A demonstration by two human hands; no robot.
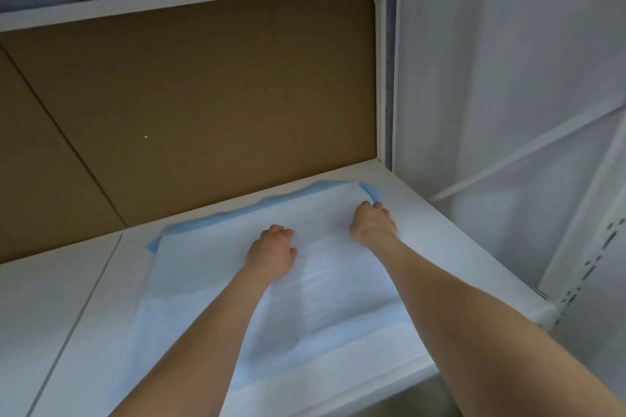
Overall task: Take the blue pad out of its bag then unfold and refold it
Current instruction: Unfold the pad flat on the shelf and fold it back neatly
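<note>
The blue pad (216, 267) lies spread out flat on the white shelf (67, 298), white side up, with its blue backing showing along the far edge and left corner. My right hand (372, 222) pinches the pad's far right corner, which curls up a little. On the pad's middle, near the far edge, sits my left hand (271, 252) with its fingers curled down onto the sheet. No bag is in view.
A brown cardboard back panel (203, 95) rises right behind the shelf. A white upright post (382, 78) and white sheeting (508, 78) close off the right side. The shelf's front edge (389, 386) runs below my forearms.
</note>
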